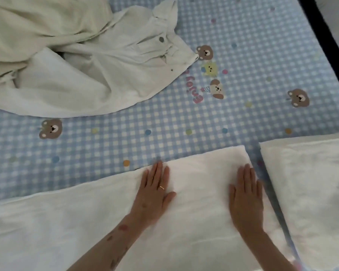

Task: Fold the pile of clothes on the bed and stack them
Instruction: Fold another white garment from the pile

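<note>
A heap of unfolded pale clothes is seen at the far left of the checked blue bed sheet. In front, a white garment is spread flat and pressed by 2 flat, straight-fingered hands gripping nothing: the left hand, then the right hand. A folded white piece lies just beside it, at the right.

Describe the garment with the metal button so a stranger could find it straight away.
Start at the blue checked bedsheet and look to its far left corner, where unfolded clothes lie heaped. The white garment spills from that heap, crumpled; unlike the flat folded white pieces nearby, it shows a grey button.
</note>
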